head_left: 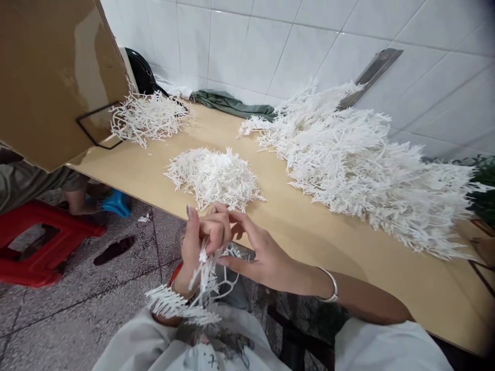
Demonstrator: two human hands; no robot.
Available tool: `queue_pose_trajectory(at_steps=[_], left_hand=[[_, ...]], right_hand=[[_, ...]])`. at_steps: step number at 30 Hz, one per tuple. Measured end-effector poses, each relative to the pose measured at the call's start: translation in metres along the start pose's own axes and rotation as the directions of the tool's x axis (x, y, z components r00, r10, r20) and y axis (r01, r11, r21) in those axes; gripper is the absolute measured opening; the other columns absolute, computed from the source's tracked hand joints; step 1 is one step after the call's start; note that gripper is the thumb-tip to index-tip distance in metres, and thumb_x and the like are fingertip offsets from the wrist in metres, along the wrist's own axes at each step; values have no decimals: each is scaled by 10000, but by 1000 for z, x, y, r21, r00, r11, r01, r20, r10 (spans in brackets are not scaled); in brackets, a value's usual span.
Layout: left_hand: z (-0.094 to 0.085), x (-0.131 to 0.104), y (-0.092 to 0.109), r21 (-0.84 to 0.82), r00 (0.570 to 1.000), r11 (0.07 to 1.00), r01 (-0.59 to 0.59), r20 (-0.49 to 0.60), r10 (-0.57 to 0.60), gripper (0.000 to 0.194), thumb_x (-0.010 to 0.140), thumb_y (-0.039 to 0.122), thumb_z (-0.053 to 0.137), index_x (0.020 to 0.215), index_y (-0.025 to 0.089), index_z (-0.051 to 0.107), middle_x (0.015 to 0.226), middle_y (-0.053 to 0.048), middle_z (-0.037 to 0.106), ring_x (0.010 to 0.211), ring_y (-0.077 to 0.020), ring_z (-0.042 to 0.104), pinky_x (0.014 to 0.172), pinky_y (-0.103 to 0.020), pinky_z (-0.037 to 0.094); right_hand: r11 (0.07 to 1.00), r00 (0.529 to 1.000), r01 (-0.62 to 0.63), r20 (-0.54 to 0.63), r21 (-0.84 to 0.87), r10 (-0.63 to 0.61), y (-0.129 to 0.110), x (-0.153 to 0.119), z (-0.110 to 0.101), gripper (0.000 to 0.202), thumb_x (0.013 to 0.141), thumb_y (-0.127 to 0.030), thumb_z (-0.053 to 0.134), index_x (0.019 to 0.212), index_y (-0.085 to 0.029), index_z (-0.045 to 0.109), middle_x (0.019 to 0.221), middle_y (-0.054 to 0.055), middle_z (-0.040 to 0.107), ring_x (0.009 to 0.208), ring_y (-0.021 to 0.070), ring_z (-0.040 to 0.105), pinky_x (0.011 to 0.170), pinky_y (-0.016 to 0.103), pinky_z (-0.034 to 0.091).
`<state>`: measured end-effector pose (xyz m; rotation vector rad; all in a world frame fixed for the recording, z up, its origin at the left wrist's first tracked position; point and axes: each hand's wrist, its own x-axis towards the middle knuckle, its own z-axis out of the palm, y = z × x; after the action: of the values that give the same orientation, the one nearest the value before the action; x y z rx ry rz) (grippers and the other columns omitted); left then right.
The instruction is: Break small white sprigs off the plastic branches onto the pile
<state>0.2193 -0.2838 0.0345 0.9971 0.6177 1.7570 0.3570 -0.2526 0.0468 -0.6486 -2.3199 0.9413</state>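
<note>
My left hand and my right hand meet just below the near edge of a tan table, over my lap. Both pinch a white plastic branch piece with spiky twigs that hangs down from my fingers. A silver bangle circles my right wrist. The nearest heap is a small pile of white plastic twigs on the table just beyond my hands.
A long large heap of white branches covers the table's right side, a smaller heap lies far left. A cardboard sheet, a green cloth, a red stool, and another person's leg are at left.
</note>
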Motion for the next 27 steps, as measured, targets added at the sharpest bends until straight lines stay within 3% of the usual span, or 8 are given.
queue_pose_trajectory(at_steps=[4, 9, 12, 15, 17, 20, 23, 27], left_hand=[[5, -1, 1, 205, 991, 972, -115, -48, 127, 636, 951, 522, 298, 415, 208, 433, 600, -48, 478, 716, -187, 453, 912, -341, 354], [8, 0, -9, 202, 987, 979, -35, -149, 66, 470, 917, 527, 400, 617, 199, 552, 924, -72, 560, 966, -206, 503, 835, -296, 422], [10, 4, -18, 23, 983, 1000, -3, -186, 7, 360, 916, 515, 416, 829, 215, 593, 1025, -54, 576, 1078, -194, 515, 938, -298, 409], [11, 7, -26, -146, 965, 988, 55, -247, -90, 348, 903, 528, 436, 1012, 227, 573, 1154, -54, 593, 1185, -195, 492, 1049, -342, 339], [12, 9, -31, -239, 946, 962, 131, -260, -194, 396, 890, 551, 439, 1063, 216, 562, 1206, -73, 588, 1190, -202, 493, 1032, -354, 357], [12, 11, -38, -346, 922, 927, 143, -294, -252, 419, 867, 573, 461, 1042, 210, 574, 1147, -69, 593, 1071, -184, 534, 956, -328, 412], [8, 10, -41, -383, 914, 921, 73, -345, -215, 353, 855, 539, 507, 939, 207, 596, 957, -34, 555, 898, -146, 530, 869, -274, 439], [-10, 4, -33, -243, 975, 960, 136, -141, -173, 505, 806, 679, 456, 753, 190, 567, 742, -21, 479, 726, -157, 493, 758, -294, 447]], right_hand=[[985, 988, 128, -75, -114, -137, 0, 7, 0, 233, 826, -308, 639, 973, -176, 517, 966, 87, 558, 909, 212, 556, 762, 354, 495], [966, 962, 246, -105, -85, -254, 5, 7, 3, 145, 821, -198, 591, 720, -184, 488, 943, 84, 550, 917, 201, 563, 780, 345, 497], [946, 938, 301, -145, -120, -316, 12, 6, 6, 94, 824, -198, 604, 833, -193, 510, 1017, 91, 580, 998, 211, 559, 838, 371, 493], [939, 936, 310, -128, -147, -329, 17, 7, 6, 284, 852, -228, 605, 1103, -178, 481, 1085, 105, 602, 1036, 201, 562, 879, 372, 482], [930, 937, 316, -93, -188, -337, 19, 8, 6, 289, 847, -202, 598, 1112, -167, 489, 1056, 99, 621, 992, 196, 571, 850, 359, 475], [909, 933, 331, -53, -255, -355, 21, 10, 6, 120, 791, -148, 584, 890, -171, 521, 820, 40, 622, 776, 170, 557, 723, 326, 442], [924, 947, 293, -62, -245, -316, 17, 9, 3, 102, 749, -139, 548, 736, -187, 459, 637, -17, 512, 623, 132, 475, 641, 289, 392], [992, 996, 72, -42, -99, -77, 5, 7, -9, 137, 755, -140, 543, 695, -187, 430, 586, -57, 396, 526, 81, 381, 536, 220, 333]])
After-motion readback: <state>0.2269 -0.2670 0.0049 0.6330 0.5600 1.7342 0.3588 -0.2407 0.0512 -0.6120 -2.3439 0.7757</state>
